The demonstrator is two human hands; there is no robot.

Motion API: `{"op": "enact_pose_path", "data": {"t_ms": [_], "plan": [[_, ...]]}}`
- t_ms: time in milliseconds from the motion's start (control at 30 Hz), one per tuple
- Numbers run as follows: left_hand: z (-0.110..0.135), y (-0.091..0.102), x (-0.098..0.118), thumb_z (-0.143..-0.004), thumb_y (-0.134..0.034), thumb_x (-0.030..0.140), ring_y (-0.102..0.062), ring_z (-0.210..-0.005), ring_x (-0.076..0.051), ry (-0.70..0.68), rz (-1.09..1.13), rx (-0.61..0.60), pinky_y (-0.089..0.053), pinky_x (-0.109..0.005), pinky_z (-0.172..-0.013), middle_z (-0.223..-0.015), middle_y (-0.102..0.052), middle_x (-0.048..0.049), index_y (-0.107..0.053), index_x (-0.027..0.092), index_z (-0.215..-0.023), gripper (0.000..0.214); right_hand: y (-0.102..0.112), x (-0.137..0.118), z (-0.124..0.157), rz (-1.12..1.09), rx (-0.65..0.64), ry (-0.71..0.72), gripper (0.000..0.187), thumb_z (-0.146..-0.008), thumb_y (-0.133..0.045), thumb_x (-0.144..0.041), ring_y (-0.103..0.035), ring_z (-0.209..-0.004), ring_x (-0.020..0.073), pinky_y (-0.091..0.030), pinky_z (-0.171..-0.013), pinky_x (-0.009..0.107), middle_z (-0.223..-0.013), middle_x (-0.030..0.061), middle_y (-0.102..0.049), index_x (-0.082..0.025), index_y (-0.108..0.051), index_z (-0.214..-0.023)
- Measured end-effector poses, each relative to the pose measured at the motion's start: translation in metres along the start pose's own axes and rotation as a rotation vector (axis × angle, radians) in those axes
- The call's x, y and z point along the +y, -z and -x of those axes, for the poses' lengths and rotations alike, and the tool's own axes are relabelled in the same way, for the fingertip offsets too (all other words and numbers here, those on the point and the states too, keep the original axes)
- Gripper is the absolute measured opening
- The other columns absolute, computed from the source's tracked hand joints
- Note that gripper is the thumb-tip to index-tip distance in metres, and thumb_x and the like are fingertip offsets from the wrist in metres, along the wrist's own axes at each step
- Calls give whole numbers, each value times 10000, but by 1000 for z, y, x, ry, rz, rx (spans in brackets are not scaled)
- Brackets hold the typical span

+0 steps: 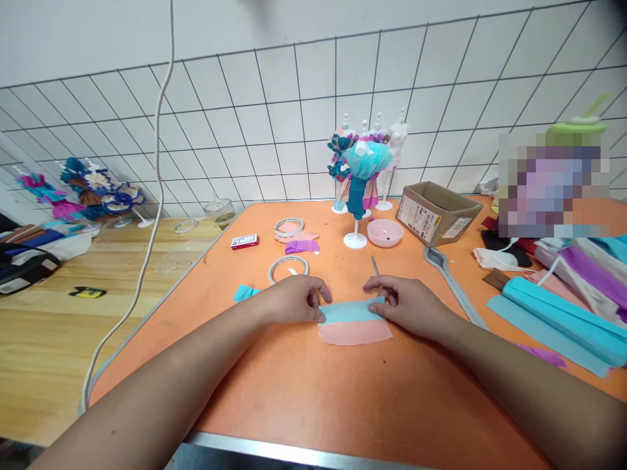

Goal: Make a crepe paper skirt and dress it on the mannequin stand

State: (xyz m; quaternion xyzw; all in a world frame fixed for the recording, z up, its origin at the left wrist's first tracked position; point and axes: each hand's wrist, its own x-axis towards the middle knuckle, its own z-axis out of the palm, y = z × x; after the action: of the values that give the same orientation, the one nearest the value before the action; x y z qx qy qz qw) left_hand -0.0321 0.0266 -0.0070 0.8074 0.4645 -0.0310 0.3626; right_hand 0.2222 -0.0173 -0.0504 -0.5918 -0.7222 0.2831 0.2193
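A light blue strip of thin crepe-like paper [349,313] lies along the upper part of a pale pink strip [355,333] on the orange table. At its left end, my left hand [298,299] pinches the blue strip between thumb and fingers. My right hand [409,302] is closed on the right end the same way, with its index finger raised above the paper. Just beyond the right hand, a thin pointed tool [375,266] is partly hidden by the fingers. Past the left hand lie a tape roll [270,270] and a small folded blue piece [245,293].
Small mannequin stands in paper dresses [365,163], a pink bowl [385,233] and a cardboard box [421,215] are at the back. Purple paper [302,247] and a small red-white box [245,242] lie left. Rolled blue paper [558,320] and scissors [435,258] are right. A white cable [157,137] hangs left.
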Motion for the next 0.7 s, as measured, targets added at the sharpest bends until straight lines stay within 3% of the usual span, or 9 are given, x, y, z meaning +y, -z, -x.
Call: {"op": "enact_pose_path", "data": {"t_ms": [233,333,433,567,700], "plan": [[5,-2,4,-634,-710,354,-588,-780,-165,-17,-57,28,-426,-255,-623,-874,-608,18,-503,266,-1123,538,1,-1,2,21,-15,25,338,-756,-613,-320,-554,-671,148,-409,-591,260,-786,-13,-605,-277,-614,-1091],[9,-2,8,-609,-742,357,-560,-929,-197,-62,-115,124,-441,-283,-714,-1066,-562,-16,-483,281,-1152,607,3,-4,3,44,78,88,423,-727,-644,-253,-558,-734,154,-431,-634,273,-960,11,-612,-264,-564,-1142],[12,-3,11,-618,-745,305,-497,-1060,-217,-178,-162,208,-426,-304,-814,-1129,-532,-24,-506,266,-1083,524,4,-12,9,121,183,267,308,-784,-603,-210,-549,-888,186,-426,-730,298,-1038,43,-594,-242,-586,-1090],[10,-5,10,-650,-708,210,-516,-970,-192,-267,-215,175,-419,-295,-790,-1004,-578,-3,-557,234,-922,312,0,-26,22,337,-5,559,255,-900,-472,-211,-516,-856,197,-369,-707,309,-889,47,-613,-267,-638,-1085],[7,-4,6,-698,-673,199,-542,-892,-168,-304,-204,99,-427,-276,-751,-955,-597,-3,-613,238,-908,221,-9,-35,27,451,-120,560,254,-917,-460,-253,-492,-797,191,-322,-655,306,-848,36,-615,-257,-623,-1111]]}}
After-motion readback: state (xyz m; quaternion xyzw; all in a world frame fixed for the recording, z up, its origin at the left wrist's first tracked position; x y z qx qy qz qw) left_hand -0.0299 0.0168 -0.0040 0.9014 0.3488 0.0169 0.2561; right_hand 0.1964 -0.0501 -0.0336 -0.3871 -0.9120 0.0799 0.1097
